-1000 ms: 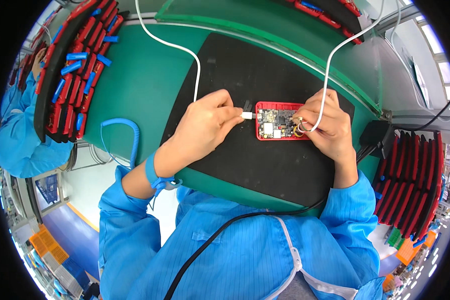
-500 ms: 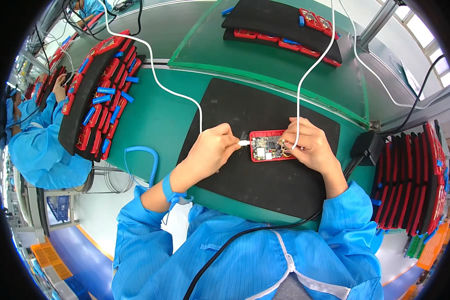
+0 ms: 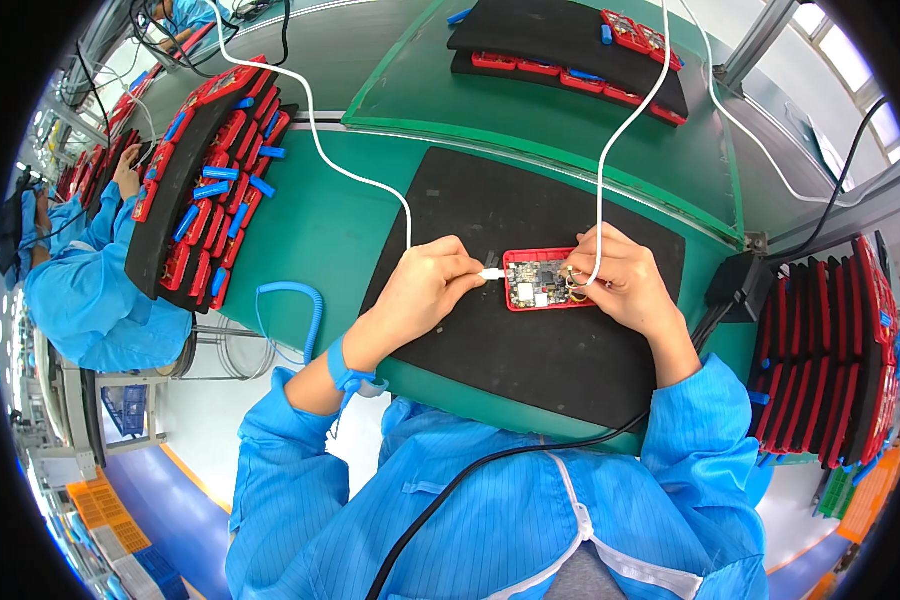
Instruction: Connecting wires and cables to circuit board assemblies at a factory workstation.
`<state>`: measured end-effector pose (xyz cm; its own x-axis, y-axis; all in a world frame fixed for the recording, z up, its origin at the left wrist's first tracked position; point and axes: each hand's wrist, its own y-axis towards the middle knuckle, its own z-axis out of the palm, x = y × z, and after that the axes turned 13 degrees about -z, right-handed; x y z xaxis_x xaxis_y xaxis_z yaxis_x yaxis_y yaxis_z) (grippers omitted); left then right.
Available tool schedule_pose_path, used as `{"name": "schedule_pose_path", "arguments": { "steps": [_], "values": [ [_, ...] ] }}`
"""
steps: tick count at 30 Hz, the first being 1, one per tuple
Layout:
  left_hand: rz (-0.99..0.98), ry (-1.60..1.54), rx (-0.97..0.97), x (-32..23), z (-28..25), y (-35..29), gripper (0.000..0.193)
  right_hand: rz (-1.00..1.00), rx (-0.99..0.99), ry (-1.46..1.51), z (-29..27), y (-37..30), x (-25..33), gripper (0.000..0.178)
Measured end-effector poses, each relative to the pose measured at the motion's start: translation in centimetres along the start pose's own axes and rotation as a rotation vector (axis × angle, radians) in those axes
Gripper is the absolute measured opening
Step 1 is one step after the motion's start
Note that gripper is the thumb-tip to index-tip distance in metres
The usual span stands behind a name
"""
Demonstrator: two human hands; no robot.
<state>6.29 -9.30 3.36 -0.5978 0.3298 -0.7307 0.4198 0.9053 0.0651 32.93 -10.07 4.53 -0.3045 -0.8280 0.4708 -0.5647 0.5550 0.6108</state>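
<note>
A red tray [image 3: 526,307] holding a bare circuit board [image 3: 540,277] lies on a black mat [image 3: 530,360]. My left hand [image 3: 425,290] is closed on the white plug [image 3: 492,273] of a cable, its tip at the board's left edge; whether it is fully seated I cannot tell. At the board's right end my right hand [image 3: 625,280] is closed, fingertips pinching the lower end of a second white cable [image 3: 600,215]. Thin wires [image 3: 575,285] show by those fingertips, which hide that end of the board. A blue wrist strap [image 3: 350,375] circles my left wrist.
Stacked black sheets with red trays [image 3: 210,190] and blue cylinders stand at the left, beside a co-worker's blue sleeve [image 3: 100,310]. Another stack [image 3: 570,50] lies at the back, a third [image 3: 825,350] at the right. A coiled blue cord [image 3: 315,315] hangs by my left wrist.
The whole view has shifted slightly. Both hands keep their places at the two ends of the board, with the same grips.
</note>
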Motion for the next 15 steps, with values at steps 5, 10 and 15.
{"name": "schedule_pose_path", "arguments": {
  "steps": [5,10,15],
  "values": [
    [0.004,0.008,-0.115,-0.17,0.49,-0.11,0.015,-0.003,-0.007,0.0,0.07,-0.16,-0.18,0.013],
    [0.087,0.007,-0.096,0.2,0.89,0.14,0.016,-0.067,-0.016,-0.006,0.21,-0.32,-0.64,0.015],
    [0.092,-0.055,-0.079,-0.04,0.9,0.32,0.013,-0.056,-0.027,-0.017,0.03,-0.06,-0.13,0.016]
  ]
}}
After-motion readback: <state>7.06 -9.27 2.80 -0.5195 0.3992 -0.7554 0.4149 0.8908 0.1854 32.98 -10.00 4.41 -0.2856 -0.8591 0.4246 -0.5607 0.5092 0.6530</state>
